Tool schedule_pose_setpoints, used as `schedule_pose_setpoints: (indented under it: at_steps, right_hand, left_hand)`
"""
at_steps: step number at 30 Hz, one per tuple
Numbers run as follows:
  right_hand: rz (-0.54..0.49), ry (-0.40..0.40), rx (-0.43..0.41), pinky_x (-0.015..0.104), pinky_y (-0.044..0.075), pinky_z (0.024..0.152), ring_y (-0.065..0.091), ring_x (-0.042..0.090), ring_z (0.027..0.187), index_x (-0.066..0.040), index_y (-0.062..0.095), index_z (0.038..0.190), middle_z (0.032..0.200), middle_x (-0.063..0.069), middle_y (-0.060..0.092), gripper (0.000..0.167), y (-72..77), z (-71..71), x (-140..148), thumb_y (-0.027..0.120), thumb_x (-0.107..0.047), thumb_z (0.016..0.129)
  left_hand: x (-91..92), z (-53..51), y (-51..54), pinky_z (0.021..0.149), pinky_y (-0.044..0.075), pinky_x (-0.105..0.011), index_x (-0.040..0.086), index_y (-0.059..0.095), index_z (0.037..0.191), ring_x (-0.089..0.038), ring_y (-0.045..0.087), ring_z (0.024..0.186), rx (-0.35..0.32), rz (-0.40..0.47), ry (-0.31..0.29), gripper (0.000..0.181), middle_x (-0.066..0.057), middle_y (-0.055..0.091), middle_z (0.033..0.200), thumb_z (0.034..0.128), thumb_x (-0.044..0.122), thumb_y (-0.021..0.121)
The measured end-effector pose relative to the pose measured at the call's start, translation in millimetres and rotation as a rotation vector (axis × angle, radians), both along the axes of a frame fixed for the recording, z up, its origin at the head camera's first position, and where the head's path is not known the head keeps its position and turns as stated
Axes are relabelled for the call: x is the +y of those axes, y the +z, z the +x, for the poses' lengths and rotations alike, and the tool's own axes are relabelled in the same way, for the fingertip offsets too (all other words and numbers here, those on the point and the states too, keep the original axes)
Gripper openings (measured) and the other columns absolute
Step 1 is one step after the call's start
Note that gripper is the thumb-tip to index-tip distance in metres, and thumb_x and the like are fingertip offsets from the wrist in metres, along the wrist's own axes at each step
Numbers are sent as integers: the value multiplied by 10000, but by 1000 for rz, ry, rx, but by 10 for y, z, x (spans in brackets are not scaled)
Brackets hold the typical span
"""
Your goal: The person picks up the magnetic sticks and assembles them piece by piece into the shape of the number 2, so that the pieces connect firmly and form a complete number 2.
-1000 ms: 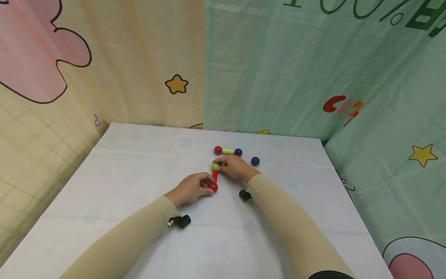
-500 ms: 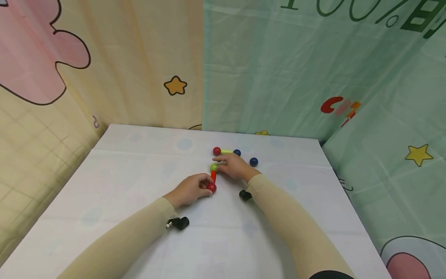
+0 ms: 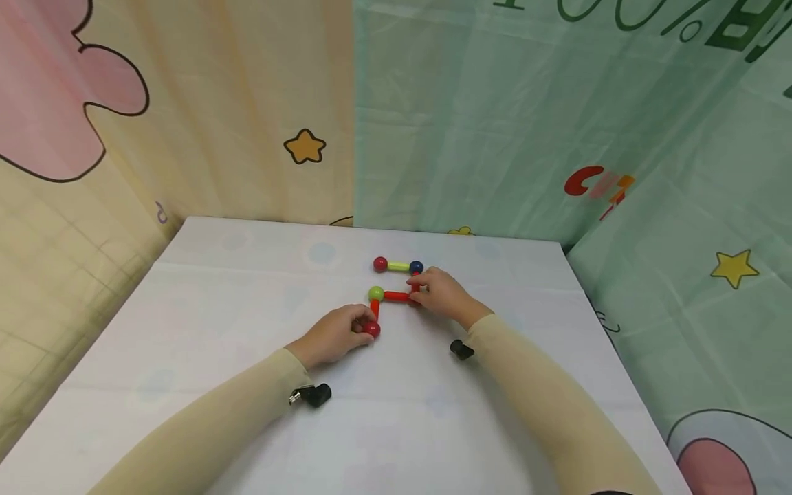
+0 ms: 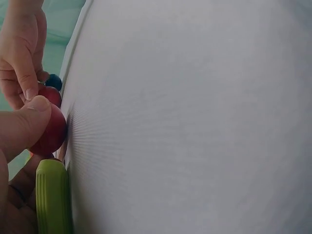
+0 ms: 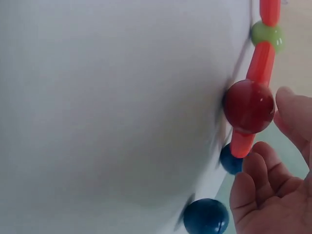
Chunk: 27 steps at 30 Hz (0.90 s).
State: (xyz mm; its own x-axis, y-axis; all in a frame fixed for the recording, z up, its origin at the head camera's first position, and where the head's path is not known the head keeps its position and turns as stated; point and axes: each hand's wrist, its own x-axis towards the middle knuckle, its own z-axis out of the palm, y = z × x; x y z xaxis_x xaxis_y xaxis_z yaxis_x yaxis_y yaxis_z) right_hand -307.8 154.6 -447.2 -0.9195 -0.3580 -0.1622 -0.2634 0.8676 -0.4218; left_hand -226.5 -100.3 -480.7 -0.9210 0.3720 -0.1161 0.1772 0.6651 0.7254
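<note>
My left hand (image 3: pixel 334 337) pinches a red ball (image 3: pixel 372 329) at the near end of a chain of toy sticks and balls. From it a red stick (image 3: pixel 375 311) runs to a green ball (image 3: pixel 376 293), then another red stick (image 3: pixel 396 296) leads right. In the right wrist view that stick meets a second red ball (image 5: pixel 249 106). Beside this ball is my right hand (image 3: pixel 448 295), thumb slightly apart from it and fingers loosely bent near a further red stick (image 5: pixel 242 144). A yellow-green stick (image 4: pixel 52 195) lies by the left hand in the left wrist view.
At the chain's far end, a blue ball (image 3: pixel 416 267), a yellow-green stick (image 3: pixel 399 266) and a red ball (image 3: pixel 380 264) form a row. A loose blue ball (image 5: pixel 205 217) sits by my right hand, hidden in the head view. Patterned curtains surround the white table (image 3: pixel 260 275).
My right hand has moved right from the green ball to the second red ball, uncovering the red stick between them. The left hand still holds its red ball.
</note>
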Motion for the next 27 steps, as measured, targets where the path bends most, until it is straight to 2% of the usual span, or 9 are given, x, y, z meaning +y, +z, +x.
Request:
schedule_pose_setpoints:
  at_steps: [4,10,17,22,27]
  right_hand:
    - [4,-5,-55,350,545,932,567,217,1064,-210,686,1416,1239,75,641,423,-50,8,56,739,-284,1003]
    - [-36,-25,-121,355,557,969,592,203,1065,-233,631,1477,1275,34,685,486,-119,10,92,738,-270,1005]
    - [-63,-53,-135,401,545,1019,594,232,1128,-279,605,1500,1314,43,670,515,-179,-4,127,739,-256,1003]
    - [-77,-54,-141,414,536,1041,596,233,1153,-284,601,1504,1337,51,665,522,-207,-26,148,740,-251,1002]
    - [-98,-64,-150,417,533,1043,593,238,1163,-291,603,1501,1338,54,661,523,-231,-40,171,744,-255,999]
  left_hand:
    - [2,6,22,880,508,-337,223,682,1200,-150,590,955,10,-15,-1,292,47,658,1029,940,221,814]
    - [-39,28,34,946,519,-367,206,665,1258,-146,598,1006,39,-48,-14,363,50,662,1080,931,223,821]
    - [-323,56,121,1086,512,-431,166,666,1347,-173,611,1149,50,-137,-65,452,30,668,1254,931,250,819]
    - [-542,42,129,1068,514,-444,172,710,1308,-170,612,1121,43,-182,-68,386,39,684,1237,939,234,807]
    - [-609,34,105,1025,526,-424,184,732,1293,-150,611,1076,41,-179,-75,356,54,699,1215,948,239,798]
